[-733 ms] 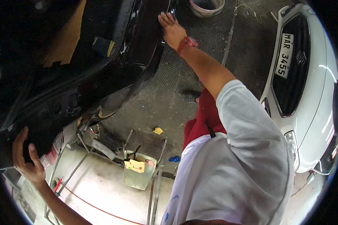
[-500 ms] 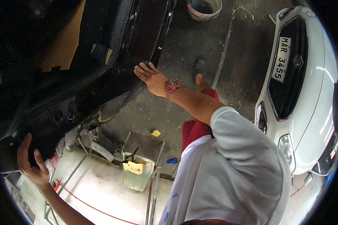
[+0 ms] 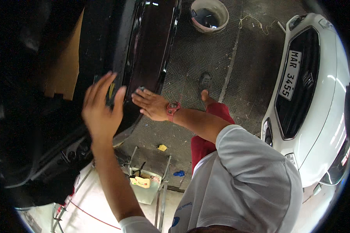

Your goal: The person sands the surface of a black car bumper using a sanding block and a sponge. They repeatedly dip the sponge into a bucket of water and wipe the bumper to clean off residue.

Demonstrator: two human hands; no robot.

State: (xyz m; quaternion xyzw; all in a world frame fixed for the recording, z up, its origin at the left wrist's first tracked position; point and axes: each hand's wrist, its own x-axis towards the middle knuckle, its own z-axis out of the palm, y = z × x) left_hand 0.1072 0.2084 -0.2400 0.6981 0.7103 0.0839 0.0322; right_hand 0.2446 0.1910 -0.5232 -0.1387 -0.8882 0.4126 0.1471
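Note:
My left hand point(image 3: 104, 110) is raised over the dark body of a car, fingers stretched and thumb apart, with nothing visible in it. Its outline is a little blurred. To its right, my right hand point(image 3: 151, 105) lies palm down on a glossy dark car panel point(image 3: 149, 50), fingers extended. A small dark piece point(image 3: 141, 88) peeks out beside its fingertips; whether the hand presses on it I cannot tell. A red watch point(image 3: 172, 110) circles my right wrist. Brown cardboard point(image 3: 68, 66) lies within the car body on the left.
A bucket with dark liquid point(image 3: 210, 17) stands on the textured floor. A white car point(image 3: 319, 105) is on the right. Below are a pale bin point(image 3: 146, 194), metal stand legs point(image 3: 165, 167), a yellow scrap point(image 3: 162, 147) and a blue scrap point(image 3: 179, 173). A thin cord point(image 3: 260, 25) lies farther off.
My left hand has swung up and right from the car's lower left edge, towards my right hand. My right hand has slid nearer along the panel. The whole view has shifted slightly.

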